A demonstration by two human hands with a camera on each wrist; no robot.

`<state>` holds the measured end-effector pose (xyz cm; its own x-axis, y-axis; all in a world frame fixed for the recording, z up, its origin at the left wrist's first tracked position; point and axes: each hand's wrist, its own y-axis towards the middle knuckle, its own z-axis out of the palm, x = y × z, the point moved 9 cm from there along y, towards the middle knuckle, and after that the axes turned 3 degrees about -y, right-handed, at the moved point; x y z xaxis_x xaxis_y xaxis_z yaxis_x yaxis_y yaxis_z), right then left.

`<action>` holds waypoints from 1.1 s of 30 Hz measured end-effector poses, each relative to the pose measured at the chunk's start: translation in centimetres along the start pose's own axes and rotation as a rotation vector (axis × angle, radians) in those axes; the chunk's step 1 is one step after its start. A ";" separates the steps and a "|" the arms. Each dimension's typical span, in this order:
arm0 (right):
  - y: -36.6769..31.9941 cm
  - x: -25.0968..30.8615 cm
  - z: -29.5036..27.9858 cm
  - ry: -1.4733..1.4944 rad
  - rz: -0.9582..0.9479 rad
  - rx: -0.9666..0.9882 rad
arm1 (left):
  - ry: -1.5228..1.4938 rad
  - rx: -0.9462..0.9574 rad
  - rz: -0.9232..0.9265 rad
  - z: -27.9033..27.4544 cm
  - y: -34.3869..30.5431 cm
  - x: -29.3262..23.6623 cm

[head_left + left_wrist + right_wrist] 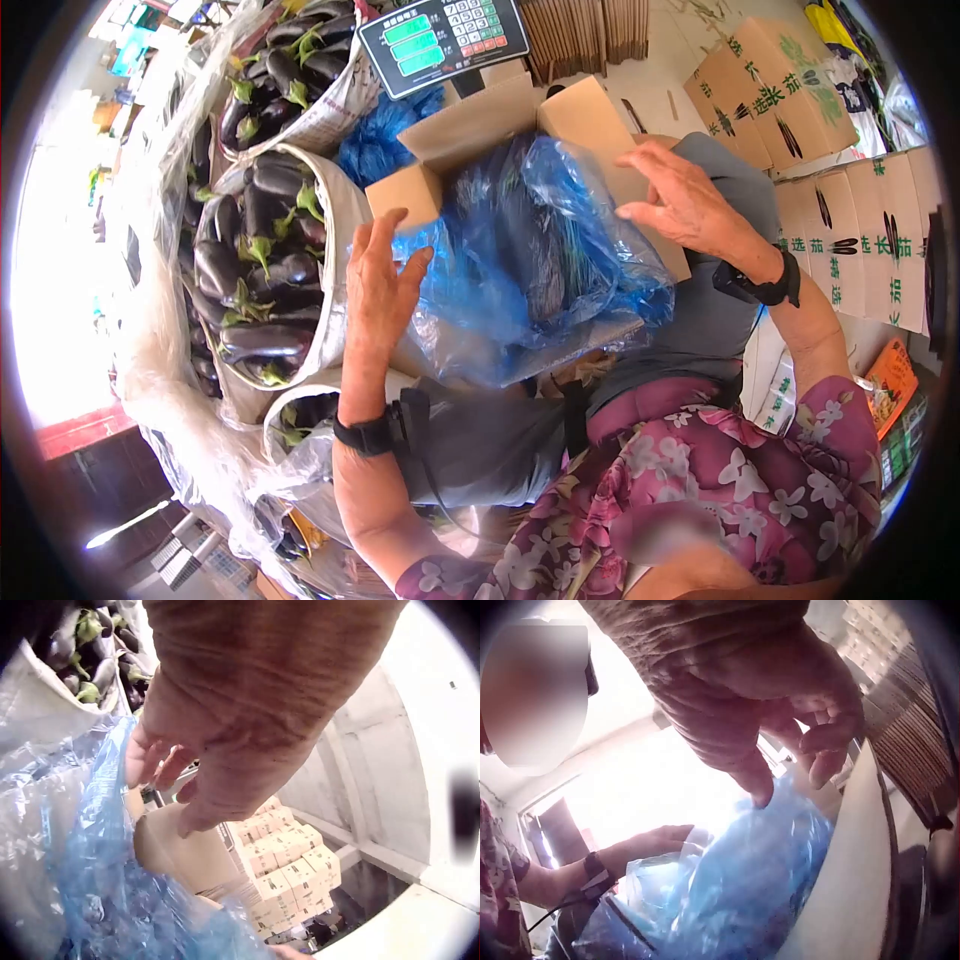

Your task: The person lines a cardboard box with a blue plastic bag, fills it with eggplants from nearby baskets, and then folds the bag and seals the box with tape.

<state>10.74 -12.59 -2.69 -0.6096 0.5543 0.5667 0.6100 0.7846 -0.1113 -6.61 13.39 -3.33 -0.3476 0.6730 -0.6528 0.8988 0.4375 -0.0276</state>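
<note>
An open cardboard box (470, 125) stands in front of the person, lined with a blue plastic bag (600, 215) that spills over its near side. Dark eggplants (545, 240) lie inside, partly covered by the film. At the left side of the box is the left hand (385, 285), thumb and fingers apart, with nothing gripped between them. The right hand (690, 205) hovers by the right flap (585, 115), its fingers loosely bent and spread from the thumb. In the right wrist view, the right thumb and fingers (821, 750) hang close over the blue film.
Sacks of eggplants (265, 260) line the left side. A digital scale display (440, 45) stands beyond the box, near flattened cardboard (575, 40). Printed cartons (780, 90) stand at the right. More blue plastic (385, 140) lies behind the left flap.
</note>
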 end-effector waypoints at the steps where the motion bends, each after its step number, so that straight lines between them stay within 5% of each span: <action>1: 0.0 -0.1 1.7 -0.025 -0.092 0.009 | 0.093 -0.015 0.063 0.4 -0.1 1.1; 4: -0.1 1.2 6.3 -0.061 -0.244 0.061 | 0.206 -0.092 0.089 1.7 -0.6 3.8; 6: -0.6 3.5 10.7 -0.003 -0.311 0.332 | 0.194 -0.029 0.034 1.9 -0.9 4.4; 9: -1.4 6.9 14.6 0.100 -0.600 0.348 | 0.385 0.231 -0.186 3.4 -1.7 5.3; 12: -1.6 7.2 17.9 -0.115 -0.588 0.533 | 0.360 0.370 -0.249 4.7 -2.3 5.5; 14: -1.1 7.1 18.7 -0.178 -0.566 0.568 | 0.270 0.497 0.022 6.7 -3.5 2.2; 17: -1.7 7.6 18.1 -0.169 -0.671 0.603 | 0.084 0.511 0.190 8.7 -4.6 -1.2; 19: -2.1 8.2 18.1 -0.055 -0.608 0.802 | 0.004 0.532 0.284 10.4 -5.5 -2.6; 22: -2.0 8.3 14.9 -0.152 -0.571 0.789 | 0.032 0.615 0.349 13.7 -7.4 -3.4; 24: -1.9 7.5 13.1 -0.128 -0.507 0.749 | -0.038 0.600 0.233 14.6 -7.9 -2.6; 26: -0.3 7.8 9.9 0.157 -0.456 0.447 | -0.098 0.626 0.253 14.8 -7.8 -2.9; 28: 0.7 6.6 11.4 0.174 -0.416 0.444 | -0.153 0.659 0.280 14.9 -7.6 -3.6; 30: 1.1 6.3 13.9 0.225 -0.691 0.247 | -0.178 0.773 0.378 15.3 -8.2 -4.9; 32: -0.1 6.5 16.7 0.217 -0.783 0.342 | -0.187 0.779 0.371 13.5 -7.6 -5.8; 33: -0.5 6.2 18.3 0.156 -0.653 0.446 | -0.202 0.784 0.370 12.4 -7.4 -6.2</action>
<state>-2.60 -4.49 -14.03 -0.6753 -0.0736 0.7339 -0.1248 0.9921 -0.0153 -7.76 -1.39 -8.41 -0.0118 0.5402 -0.8415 0.8941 -0.3711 -0.2508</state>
